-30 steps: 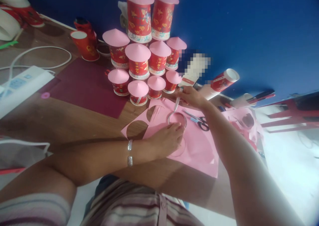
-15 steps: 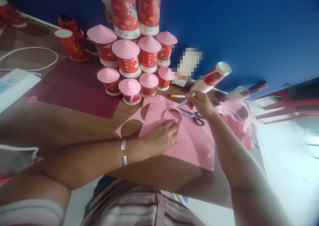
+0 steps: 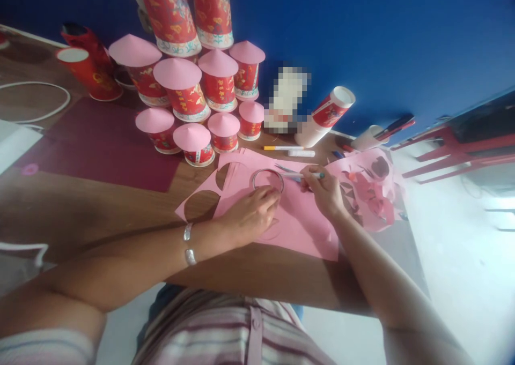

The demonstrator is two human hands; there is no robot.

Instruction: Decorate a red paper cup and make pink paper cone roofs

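Observation:
My left hand (image 3: 255, 212) rests on a pink paper sheet (image 3: 298, 231), fingers curled and pressed onto the near side of a thin round ring (image 3: 268, 170) lying flat there. Part of that ring is hidden under the fingers. To its right, my right hand (image 3: 325, 189) grips a slim white pen (image 3: 317, 175) with a teal end, held nearly level and pointing left towards the ring. Scissors (image 3: 284, 168) lie on the paper beneath the pen, their handles mostly covered by my right hand. Pink offcuts with round holes (image 3: 207, 190) lie left of the sheet.
Red paper cups with pink cone tops (image 3: 177, 81) stand stacked at the back. A white pen-like piece (image 3: 301, 153) and a yellow-and-white pen (image 3: 277, 148) lie behind the sheet. Pink scraps (image 3: 368, 191) lie right; a dark red sheet (image 3: 108, 145) lies left.
My right hand has come down and nearer, tilting the pen flatter over the scissors. My left hand stays on the ring. The whole view has shifted, so things sit further left.

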